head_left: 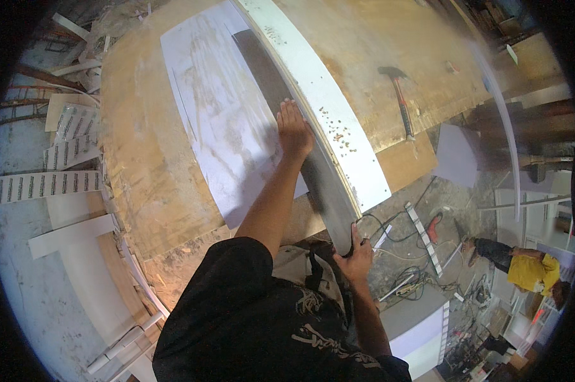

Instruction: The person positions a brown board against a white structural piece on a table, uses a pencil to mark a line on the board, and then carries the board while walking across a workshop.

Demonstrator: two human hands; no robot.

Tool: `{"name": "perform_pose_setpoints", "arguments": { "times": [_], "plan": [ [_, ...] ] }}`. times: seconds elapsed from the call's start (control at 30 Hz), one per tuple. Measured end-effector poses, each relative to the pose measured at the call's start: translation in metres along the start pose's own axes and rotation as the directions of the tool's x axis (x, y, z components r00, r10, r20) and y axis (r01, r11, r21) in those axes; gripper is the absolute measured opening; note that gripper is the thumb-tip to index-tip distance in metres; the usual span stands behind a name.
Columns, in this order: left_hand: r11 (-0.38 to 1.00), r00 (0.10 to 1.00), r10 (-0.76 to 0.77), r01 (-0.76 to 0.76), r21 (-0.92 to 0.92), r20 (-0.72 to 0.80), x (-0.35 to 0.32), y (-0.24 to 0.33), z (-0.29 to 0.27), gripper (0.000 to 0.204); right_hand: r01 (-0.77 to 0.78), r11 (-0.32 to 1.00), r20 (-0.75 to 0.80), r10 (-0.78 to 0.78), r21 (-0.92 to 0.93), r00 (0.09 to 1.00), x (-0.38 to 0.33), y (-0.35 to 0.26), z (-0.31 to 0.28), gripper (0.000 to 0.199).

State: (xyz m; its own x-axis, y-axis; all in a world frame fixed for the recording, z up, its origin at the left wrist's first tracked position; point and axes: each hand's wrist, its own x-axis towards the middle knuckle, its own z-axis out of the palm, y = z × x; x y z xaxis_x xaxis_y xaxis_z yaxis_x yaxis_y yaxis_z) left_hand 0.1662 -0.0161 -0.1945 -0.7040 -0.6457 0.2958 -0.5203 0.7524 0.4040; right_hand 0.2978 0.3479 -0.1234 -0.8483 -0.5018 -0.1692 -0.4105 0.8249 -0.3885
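The long dark strip [313, 159] lies on the workbench [141, 178], pressed sideways against the edge of a curved white board [326, 102], and it follows the curve of this board from far beyond the left hand down to the right hand. The left hand [294, 130] rests flat and open on the middle part of the strip, fingers stretched forward and pointing away from the person, and it closes around nothing. The right hand [356, 253] is closed around the near end of the strip, just where it comes off the bench edge; the fingers wrap the end, but how tightly I cannot tell. I judge the strip to be thin, light and quite flexible, because it bends along the curve without breaking, so it probably springs back if it is let go. It is better held at two places well apart, one palm pressing it into the curve and one hand gripping an end, as both hands do here. The smooth surface may slide under a flat palm. To the left of the left hand lies a white paper sheet [217, 108] with faint marks. To the right of this hand, across the white board, there are small wood crumbs [338, 130], and further right a hammer [399, 95] lies well apart.
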Motion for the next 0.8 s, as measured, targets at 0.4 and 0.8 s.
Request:
{"name": "perform_pose_setpoints", "arguments": {
  "times": [0.4, 0.8],
  "plan": [
    [0.995, 0.994, -0.099, 0.097, -0.035, -0.053, 0.027, -0.013, 0.029, 0.054, -0.012, 0.997, 0.033, 0.010, 0.072, 0.999, 0.002, -0.006, -0.031, 0.104],
    [1.000, 0.997, -0.018, 0.018, -0.002, -0.070, -0.011, 0.012, 0.002, 0.050, -0.120, 0.992, 0.157, 0.114, 0.028, 0.981, 0.004, 0.011, -0.011, 0.107]
  ]
}}
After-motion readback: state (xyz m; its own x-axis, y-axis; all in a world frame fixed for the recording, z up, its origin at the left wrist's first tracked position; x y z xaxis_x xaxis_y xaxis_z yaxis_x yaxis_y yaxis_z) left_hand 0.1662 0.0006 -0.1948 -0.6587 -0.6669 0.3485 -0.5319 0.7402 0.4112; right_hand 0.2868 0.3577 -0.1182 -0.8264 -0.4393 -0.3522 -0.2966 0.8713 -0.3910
